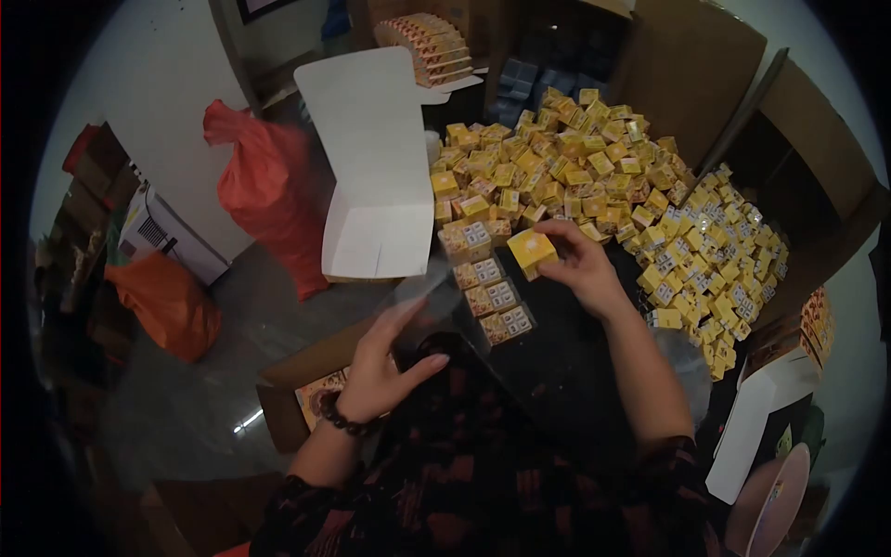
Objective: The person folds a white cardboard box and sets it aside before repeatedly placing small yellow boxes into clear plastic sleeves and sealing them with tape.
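My right hand pinches a small yellow box between thumb and fingers, over the black tabletop. Just left of it, a short column of small boxes with dark printed marks lies on the table. My left hand, a beaded bracelet at its wrist, is nearer my body, with fingers stretched and thumb apart. Blurred clear plastic film overlaps its fingertips. Beyond both hands, a big heap of yellow boxes covers the back of the table.
An open white carton stands at the table's left edge, beside a red sack. More small boxes fill a cardboard box at right. An orange bag sits on the floor. Below my left hand is an open cardboard box.
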The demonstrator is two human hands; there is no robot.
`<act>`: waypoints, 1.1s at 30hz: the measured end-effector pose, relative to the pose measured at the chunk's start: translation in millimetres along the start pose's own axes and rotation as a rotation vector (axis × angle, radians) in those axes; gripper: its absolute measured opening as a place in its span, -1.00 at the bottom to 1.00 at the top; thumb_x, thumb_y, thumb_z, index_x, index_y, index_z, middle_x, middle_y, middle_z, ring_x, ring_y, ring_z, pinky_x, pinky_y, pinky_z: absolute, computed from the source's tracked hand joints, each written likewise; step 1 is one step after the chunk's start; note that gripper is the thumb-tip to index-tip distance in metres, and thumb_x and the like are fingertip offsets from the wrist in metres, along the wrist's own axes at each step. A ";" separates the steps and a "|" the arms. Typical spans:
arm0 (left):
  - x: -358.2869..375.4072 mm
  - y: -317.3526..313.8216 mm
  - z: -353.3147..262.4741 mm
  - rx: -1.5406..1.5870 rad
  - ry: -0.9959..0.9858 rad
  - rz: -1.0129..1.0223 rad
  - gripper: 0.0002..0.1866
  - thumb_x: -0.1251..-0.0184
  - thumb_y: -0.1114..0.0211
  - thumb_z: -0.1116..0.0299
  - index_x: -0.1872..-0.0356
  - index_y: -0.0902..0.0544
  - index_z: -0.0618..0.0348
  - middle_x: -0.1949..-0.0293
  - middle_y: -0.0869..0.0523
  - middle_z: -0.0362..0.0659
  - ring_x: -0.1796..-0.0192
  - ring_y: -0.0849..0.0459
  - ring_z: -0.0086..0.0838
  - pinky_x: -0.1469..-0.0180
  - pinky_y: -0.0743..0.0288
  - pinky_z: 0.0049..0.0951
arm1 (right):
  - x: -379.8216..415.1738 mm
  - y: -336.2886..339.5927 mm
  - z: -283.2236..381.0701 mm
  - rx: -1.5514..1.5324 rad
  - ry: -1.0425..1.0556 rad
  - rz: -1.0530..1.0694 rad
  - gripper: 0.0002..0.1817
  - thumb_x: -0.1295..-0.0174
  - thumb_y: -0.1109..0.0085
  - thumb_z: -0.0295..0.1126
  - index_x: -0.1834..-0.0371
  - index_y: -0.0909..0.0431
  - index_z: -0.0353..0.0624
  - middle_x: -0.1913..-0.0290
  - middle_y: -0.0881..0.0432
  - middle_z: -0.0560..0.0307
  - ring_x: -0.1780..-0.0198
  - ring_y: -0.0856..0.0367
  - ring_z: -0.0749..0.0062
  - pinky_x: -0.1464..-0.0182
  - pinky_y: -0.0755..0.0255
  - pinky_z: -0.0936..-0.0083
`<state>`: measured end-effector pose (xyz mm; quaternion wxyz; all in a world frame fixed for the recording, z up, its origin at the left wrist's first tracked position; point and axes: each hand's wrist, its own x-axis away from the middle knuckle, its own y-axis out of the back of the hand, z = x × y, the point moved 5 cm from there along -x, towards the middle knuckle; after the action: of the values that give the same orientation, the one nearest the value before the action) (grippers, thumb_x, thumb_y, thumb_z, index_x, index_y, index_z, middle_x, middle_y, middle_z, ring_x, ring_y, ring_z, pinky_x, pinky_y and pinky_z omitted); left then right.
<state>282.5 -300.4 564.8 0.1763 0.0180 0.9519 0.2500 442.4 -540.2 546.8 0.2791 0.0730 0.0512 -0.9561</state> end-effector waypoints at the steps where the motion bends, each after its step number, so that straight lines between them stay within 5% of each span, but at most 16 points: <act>1: -3.3 -10.3 3.3 -0.004 0.034 -0.004 -0.26 -0.09 -0.47 0.32 -0.31 -0.34 0.24 -0.17 -0.53 0.02 -0.20 -0.51 -0.33 -0.22 -0.35 -0.34 | 22.0 -21.2 4.6 -0.086 0.085 0.073 -0.48 -0.07 -0.28 -0.60 -0.15 -0.41 -0.21 -0.23 -0.31 0.12 -0.29 -0.32 0.35 -0.30 -0.27 0.37; 4: -14.9 -45.6 3.3 0.161 -0.047 -0.070 -0.07 0.01 -0.53 0.25 -0.38 -0.20 0.23 -0.27 -0.37 0.06 -0.34 -0.35 -0.26 -0.32 -0.23 -0.29 | 70.6 -67.3 3.5 -0.405 0.172 0.157 -0.53 -0.07 -0.20 -0.71 -0.09 -0.43 -0.21 -0.29 -0.25 0.11 -0.31 -0.30 0.40 -0.35 -0.19 0.37; 8: -6.5 -72.3 -1.0 0.419 -0.015 -0.037 0.03 0.04 -0.55 0.24 -0.43 -0.09 0.22 -0.30 -0.31 0.04 -0.36 -0.32 -0.24 -0.37 -0.17 -0.29 | 103.9 -84.5 1.5 -0.669 -0.039 0.059 -0.49 -0.12 -0.19 -0.68 -0.17 -0.32 -0.22 -0.18 -0.39 0.08 -0.26 -0.35 0.42 -0.30 -0.25 0.44; 13: 1.7 -79.2 -13.8 0.394 -0.042 0.021 0.03 0.03 -0.55 0.26 -0.44 -0.07 0.21 -0.32 -0.30 0.04 -0.38 -0.30 -0.25 -0.39 -0.14 -0.28 | 119.1 -83.9 15.5 -0.295 -0.013 0.043 -0.54 -0.24 -0.10 -0.58 -0.21 -0.28 -0.24 -0.15 -0.43 0.07 -0.21 -0.42 0.41 -0.26 -0.29 0.47; 15: 7.0 -81.2 -16.7 0.519 -0.052 -0.006 -0.15 -0.16 -0.42 0.35 -0.42 -0.12 0.21 -0.31 -0.34 0.02 -0.35 -0.36 -0.28 -0.34 -0.23 -0.33 | 122.5 -82.3 20.5 -0.294 -0.065 0.044 -0.55 -0.28 -0.07 -0.55 -0.23 -0.27 -0.25 -0.15 -0.43 0.07 -0.19 -0.43 0.41 -0.26 -0.30 0.48; 18: 15.6 -81.3 -22.1 0.709 0.021 0.021 -0.38 -0.33 -0.23 0.47 -0.38 -0.21 0.23 -0.29 -0.38 -0.01 -0.27 -0.47 -0.34 -0.25 -0.33 -0.42 | 124.6 -52.2 41.5 -0.285 0.237 -0.397 -0.49 -0.31 -0.06 -0.38 -0.32 -0.23 -0.18 -0.08 -0.47 0.01 -0.10 -0.51 0.33 -0.05 -0.48 0.44; 22: 21.1 -88.2 -26.2 0.685 0.094 0.124 -0.51 -0.40 -0.09 0.52 -0.33 -0.27 0.25 -0.30 -0.37 -0.02 -0.19 -0.55 -0.39 -0.19 -0.39 -0.49 | 127.1 -45.9 55.9 -0.394 0.154 -0.473 -0.59 -0.31 -0.06 -0.40 -0.22 -0.30 -0.18 -0.06 -0.48 0.02 -0.08 -0.52 0.36 0.00 -0.50 0.46; 26: 20.6 -86.5 -20.7 0.634 0.022 0.035 -0.46 -0.35 -0.21 0.45 -0.32 -0.28 0.26 -0.28 -0.40 -0.01 -0.17 -0.57 -0.36 -0.19 -0.39 -0.45 | 137.4 -24.7 43.0 0.048 0.152 -0.410 -0.68 -0.21 -0.16 -0.54 0.02 -0.31 -0.16 0.05 -0.48 0.12 -0.02 -0.52 0.50 0.01 -0.50 0.53; 28: 16.5 -83.3 -21.8 0.562 0.021 0.006 -0.42 -0.31 -0.27 0.43 -0.32 -0.29 0.25 -0.28 -0.40 -0.01 -0.17 -0.58 -0.36 -0.19 -0.40 -0.44 | 134.7 -32.8 40.2 0.110 -0.133 -0.060 -0.52 -0.10 -0.25 -0.63 -0.05 -0.25 -0.17 0.11 -0.47 0.13 0.04 -0.55 0.50 0.01 -0.51 0.57; 30: 16.5 -83.3 -37.2 0.349 -0.220 -0.006 -0.28 -0.16 -0.42 0.34 -0.32 -0.29 0.21 -0.28 -0.40 -0.01 -0.15 -0.60 -0.34 -0.22 -0.38 -0.38 | 134.7 -49.4 52.3 0.106 -0.154 0.056 -0.43 -0.03 -0.29 -0.68 -0.08 -0.21 -0.17 0.11 -0.49 0.09 0.07 -0.58 0.47 0.02 -0.52 0.57; 33: 18.9 -89.9 -31.3 0.308 -0.229 -0.015 -0.19 -0.04 -0.50 0.28 -0.33 -0.28 0.17 -0.29 -0.38 -0.02 -0.12 -0.62 -0.34 -0.25 -0.35 -0.32 | 136.8 -76.9 43.9 -0.298 -0.157 0.080 -0.61 -0.19 -0.20 -0.59 0.02 -0.22 -0.15 0.09 -0.51 0.10 0.14 -0.59 0.52 0.16 -0.50 0.63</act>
<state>258.9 -391.4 540.8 0.2807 0.0660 0.9527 0.0962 281.9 -553.8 571.4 0.3276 -0.0422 0.1677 -0.9288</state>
